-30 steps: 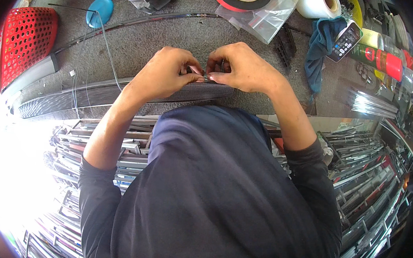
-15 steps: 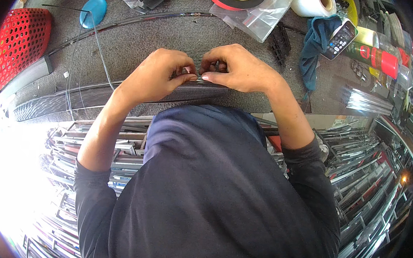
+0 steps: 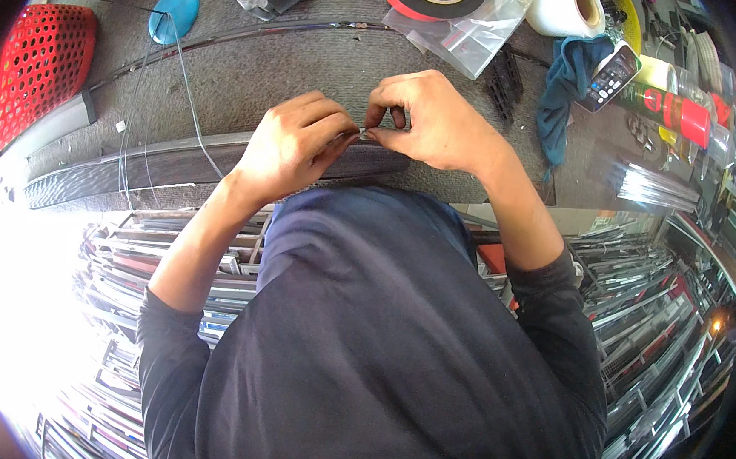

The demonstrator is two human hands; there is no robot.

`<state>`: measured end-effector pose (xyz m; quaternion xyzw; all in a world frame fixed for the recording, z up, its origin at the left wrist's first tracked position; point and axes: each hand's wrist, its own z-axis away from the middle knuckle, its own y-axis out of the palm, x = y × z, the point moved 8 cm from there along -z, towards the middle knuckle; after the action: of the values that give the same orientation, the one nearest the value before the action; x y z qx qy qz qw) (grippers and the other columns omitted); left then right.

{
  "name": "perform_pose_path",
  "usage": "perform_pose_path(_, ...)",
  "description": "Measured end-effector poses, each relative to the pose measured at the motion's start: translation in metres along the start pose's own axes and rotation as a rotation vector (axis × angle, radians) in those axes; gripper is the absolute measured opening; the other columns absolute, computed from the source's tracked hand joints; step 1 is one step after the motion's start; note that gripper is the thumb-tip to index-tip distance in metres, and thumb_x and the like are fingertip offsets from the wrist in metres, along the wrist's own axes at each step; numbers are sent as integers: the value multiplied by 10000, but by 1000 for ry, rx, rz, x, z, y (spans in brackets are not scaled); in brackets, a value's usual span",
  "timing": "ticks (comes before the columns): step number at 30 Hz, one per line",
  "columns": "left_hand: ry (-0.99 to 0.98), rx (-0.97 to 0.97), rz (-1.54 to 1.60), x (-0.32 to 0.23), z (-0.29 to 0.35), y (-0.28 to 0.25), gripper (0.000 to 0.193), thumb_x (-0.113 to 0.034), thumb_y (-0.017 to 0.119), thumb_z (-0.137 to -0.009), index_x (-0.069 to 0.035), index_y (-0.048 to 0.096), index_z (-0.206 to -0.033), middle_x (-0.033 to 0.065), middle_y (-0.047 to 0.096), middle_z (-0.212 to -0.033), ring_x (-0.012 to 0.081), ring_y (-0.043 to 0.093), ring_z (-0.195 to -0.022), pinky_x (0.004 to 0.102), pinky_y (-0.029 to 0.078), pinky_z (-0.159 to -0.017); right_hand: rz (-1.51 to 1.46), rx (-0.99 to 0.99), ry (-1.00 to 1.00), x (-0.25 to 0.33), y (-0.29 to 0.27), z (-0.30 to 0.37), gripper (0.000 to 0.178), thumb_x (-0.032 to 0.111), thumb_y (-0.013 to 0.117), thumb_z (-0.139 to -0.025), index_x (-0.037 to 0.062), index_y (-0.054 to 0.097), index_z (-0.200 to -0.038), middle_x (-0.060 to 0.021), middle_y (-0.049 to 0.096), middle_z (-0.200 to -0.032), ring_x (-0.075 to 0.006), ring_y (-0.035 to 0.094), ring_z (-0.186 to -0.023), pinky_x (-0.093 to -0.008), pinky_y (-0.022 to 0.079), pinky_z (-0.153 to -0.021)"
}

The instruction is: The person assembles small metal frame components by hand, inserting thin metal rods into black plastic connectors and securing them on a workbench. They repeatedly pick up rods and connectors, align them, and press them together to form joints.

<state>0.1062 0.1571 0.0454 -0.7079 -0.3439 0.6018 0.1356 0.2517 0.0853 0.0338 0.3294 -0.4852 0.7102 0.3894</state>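
My left hand (image 3: 299, 144) and my right hand (image 3: 431, 121) meet fingertip to fingertip above the near edge of the carpeted bench. Both are closed in a pinch. Something tiny sits between the tips, too small to make out. Under the hands lies a long dark pleated mesh strip (image 3: 176, 163), stretching away to the left along the bench edge. Thin grey cords (image 3: 191, 102) run from a round blue disc (image 3: 175, 15) over the strip, left of my left hand.
A red perforated basket (image 3: 42, 74) stands at far left. Behind are black-and-red tape rolls (image 3: 430, 10), a plastic bag (image 3: 475, 41) and a white roll (image 3: 562, 10). A blue cloth (image 3: 556, 98), a phone (image 3: 609, 78) and a red-capped bottle (image 3: 663, 105) lie right. Metal profiles (image 3: 660, 327) fill the floor.
My left hand has turned, with its back more upward and its fingers closer to the right hand's tips. My right hand has risen slightly. The view has shifted a little.
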Motion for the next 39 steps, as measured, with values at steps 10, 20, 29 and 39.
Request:
perform_pose_path(10, 89, -15, -37, 2, 2, 3, 366, 31, 892, -720, -24, 745, -1050, 118, 778, -1049, 336, 746, -907, 440, 622, -774, 80, -90, -122, 11, 1, 0, 191, 36, 847, -828, -23, 744, -978, -145, 739, -910, -278, 739, -774, -410, 592, -713)
perform_pose_path(20, 113, -58, -115, 1, -7, -3, 309, -28, 900, -780, -49, 754, -1052, 82, 770, -1059, 306, 737, -940, 436, 621, -797, -37, 23, 64, -10, -10, -10, 202, 124, 865, -926, -4, 798, -1067, -125, 804, -972, -219, 698, -782, -376, 577, -734)
perform_pose_path(29, 87, -50, -124, 7, -12, -7, 251, -67, 893, -838, -58, 741, -1037, 75, 740, -1036, 306, 713, -932, 441, 582, -818, -47, 178, 116, -18, 2, -11, 252, 205, 855, -934, 10, 835, -1093, -198, 835, -1017, -341, 813, -955, -451, 630, -895)
perform_pose_path(39, -41, 104, -126, 22, -3, 0, 191, -107, 872, -868, -70, 818, -1047, 76, 749, -1026, 320, 726, -984, 457, 601, -851, 47, -15, 52, -23, 0, -8, 211, 136, 841, -953, -10, 806, -1100, -179, 812, -988, -313, 776, -910, -434, 609, -846)
